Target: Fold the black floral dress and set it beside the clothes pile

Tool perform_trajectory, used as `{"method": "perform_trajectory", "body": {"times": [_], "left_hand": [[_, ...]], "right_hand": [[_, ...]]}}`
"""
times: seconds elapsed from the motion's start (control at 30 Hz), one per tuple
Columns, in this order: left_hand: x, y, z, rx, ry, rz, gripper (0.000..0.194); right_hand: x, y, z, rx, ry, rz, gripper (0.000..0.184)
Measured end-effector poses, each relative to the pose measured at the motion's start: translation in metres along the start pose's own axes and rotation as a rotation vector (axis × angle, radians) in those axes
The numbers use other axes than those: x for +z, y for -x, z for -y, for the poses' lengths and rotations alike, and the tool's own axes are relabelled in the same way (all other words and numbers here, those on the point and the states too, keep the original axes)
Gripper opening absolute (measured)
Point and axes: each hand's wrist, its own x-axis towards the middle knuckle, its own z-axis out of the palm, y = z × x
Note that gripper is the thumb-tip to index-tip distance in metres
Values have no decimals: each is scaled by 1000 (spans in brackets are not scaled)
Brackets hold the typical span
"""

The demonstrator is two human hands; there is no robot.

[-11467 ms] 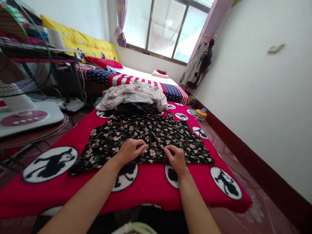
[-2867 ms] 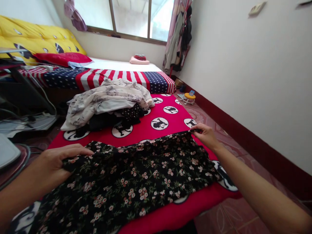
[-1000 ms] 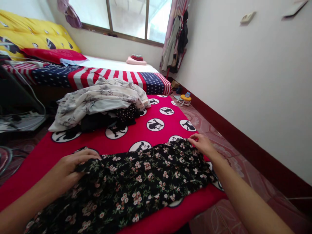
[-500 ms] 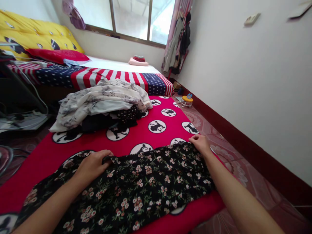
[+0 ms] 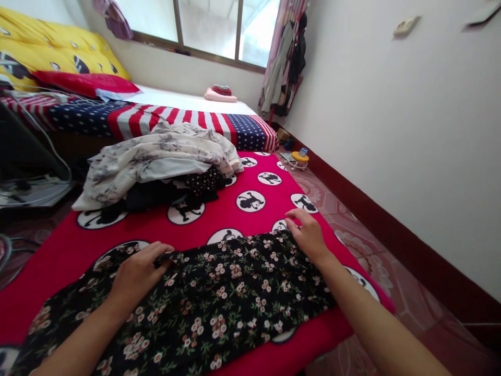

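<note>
A black garment [image 5: 235, 292] with pink flowers and green leaves lies spread across a red cloth [image 5: 258, 219] with white monkey circles. Its exact kind cannot be made out. My left hand [image 5: 143, 269] is pinching the garment's far edge, left of the middle, where the fabric bunches a little between thumb and fingers. Over the far right corner hovers my right hand [image 5: 307, 235], thumb and forefinger apart and nothing between them. The garment's near left part runs under my left forearm and out of view.
Beyond the garment sits a heap of clothes [image 5: 156, 162], white patterned fabric over black pieces. Behind it stands a bed [image 5: 188, 122] with a stars-and-stripes cover. A small yellow stool [image 5: 299, 156] is on the tiled floor by the right wall. Cables [image 5: 43, 130] hang at left.
My right hand has let go of the garment's far right corner, opened its fingers and shifted slightly left. My left hand keeps its pinch. The view has moved a little.
</note>
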Motion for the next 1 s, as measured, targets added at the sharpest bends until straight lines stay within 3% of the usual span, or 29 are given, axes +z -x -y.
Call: {"method": "perform_trajectory", "body": {"times": [0.1,0.2,0.3,0.4,0.53,0.7,0.8,0.87,0.93,1.0], "left_hand": [[3,1,5,-9,2,7,25],[6,0,8,-11,7,25,26],[6,0,6,-23,-1,25,27],[5,-1,3,-42,-15,17,27],[4,-1,-1,-38,-10,4,28],[-1,-2,-9,-37,7,-49,28],[-16,-1,-23,40,42,-128,19],[-30,1,-38,61,73,-208,16],[-45,5,-57,40,113,-311,14],[-57,14,-77,27,153,-364,13]], "right_hand": [[14,25,31,-202,-73,281,46],[25,48,19,-177,99,447,68],[26,56,-17,19,294,405,71],[24,53,-43,120,388,373,70],[29,47,-48,298,418,316,75],[30,45,-43,486,395,135,75],[24,49,-22,363,262,-60,64],[23,55,10,195,-11,-92,53],[26,66,56,81,-367,52,44],[35,81,109,35,-642,285,42]]}}
